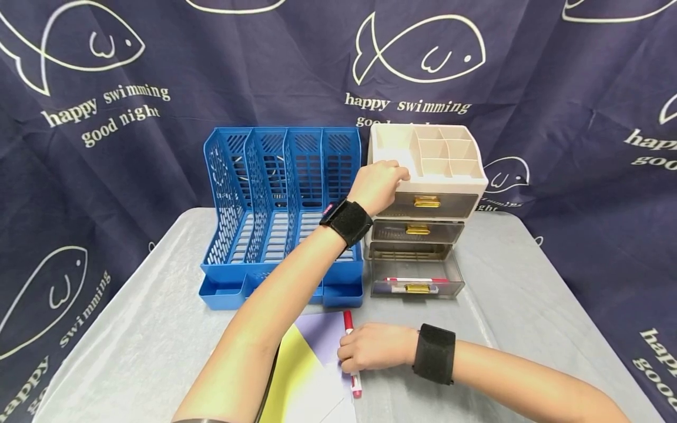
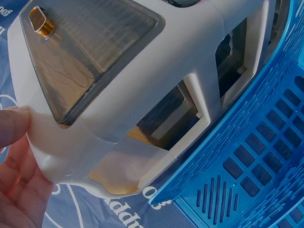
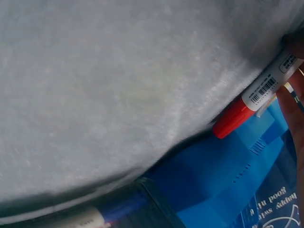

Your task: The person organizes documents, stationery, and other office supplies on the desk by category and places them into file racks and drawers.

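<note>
My left hand reaches across and grips the top front left corner of a white drawer organizer. In the left wrist view the thumb presses on the organizer's white corner. Near the table's front, my right hand closes on a red-capped white marker that lies on purple and yellow paper sheets. In the right wrist view the marker sits low over the grey cloth, with fingers beside it. The organizer's bottom drawer is pulled out with pens inside.
A blue slotted file rack stands directly left of the organizer, touching it; my left forearm crosses in front of it. A grey cloth covers the table. A dark blue fish-print curtain hangs behind.
</note>
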Demonstrator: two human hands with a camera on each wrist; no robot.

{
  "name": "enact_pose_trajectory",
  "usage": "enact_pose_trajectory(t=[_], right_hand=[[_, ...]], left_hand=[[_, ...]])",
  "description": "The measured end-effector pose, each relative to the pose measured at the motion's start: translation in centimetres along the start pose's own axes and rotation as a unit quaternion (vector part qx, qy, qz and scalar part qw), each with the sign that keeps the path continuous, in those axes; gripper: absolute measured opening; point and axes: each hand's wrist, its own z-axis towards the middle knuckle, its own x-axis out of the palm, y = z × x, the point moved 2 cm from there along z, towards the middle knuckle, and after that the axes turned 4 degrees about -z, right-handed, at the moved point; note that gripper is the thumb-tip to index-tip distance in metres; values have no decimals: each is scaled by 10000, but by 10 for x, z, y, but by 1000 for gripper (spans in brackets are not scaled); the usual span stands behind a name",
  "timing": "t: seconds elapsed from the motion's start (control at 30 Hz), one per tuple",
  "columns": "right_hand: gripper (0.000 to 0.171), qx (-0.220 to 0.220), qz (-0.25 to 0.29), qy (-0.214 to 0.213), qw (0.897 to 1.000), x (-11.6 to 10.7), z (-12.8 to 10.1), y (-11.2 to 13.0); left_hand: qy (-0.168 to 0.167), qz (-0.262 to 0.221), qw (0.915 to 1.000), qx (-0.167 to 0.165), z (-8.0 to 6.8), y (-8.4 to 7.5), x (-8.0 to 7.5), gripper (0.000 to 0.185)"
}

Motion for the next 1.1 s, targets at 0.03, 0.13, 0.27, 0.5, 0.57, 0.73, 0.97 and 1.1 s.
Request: enact_pose_trajectory(t=[0.03, 0.13, 0.27, 0.5, 0.57, 0.73, 0.97, 1.1], right_hand=[[13, 0, -50, 13, 10000, -1, 0, 0], [14, 25, -179, -1, 9998, -9, 1, 0], [13, 106, -328, -130, 9993, -23, 1, -2], [17, 249, -529, -400, 9975, -43, -2, -9], [17, 277, -496, -455, 9973, -49, -4, -12], [16, 530, -447, -707, 9951, -63, -10, -25], [17, 1136, -80, -979, 9887, -77, -27, -48], [19, 1442, 82, -977, 9847, -80, -41, -59]], left_hand=[[1, -5, 10000, -3, 0, 0, 0, 22], [21, -6, 10000, -2, 0, 0, -1, 22], [13, -18, 10000, 2, 0, 0, -2, 23], [45, -1, 10000, 26, 0, 1, -1, 24], [27, 18, 10000, 43, 0, 1, 0, 24], [-38, 25, 10000, 57, 0, 1, 0, 24], [34, 52, 10000, 34, -1, 2, 0, 24], [52, 54, 10000, 24, -1, 2, 0, 25]])
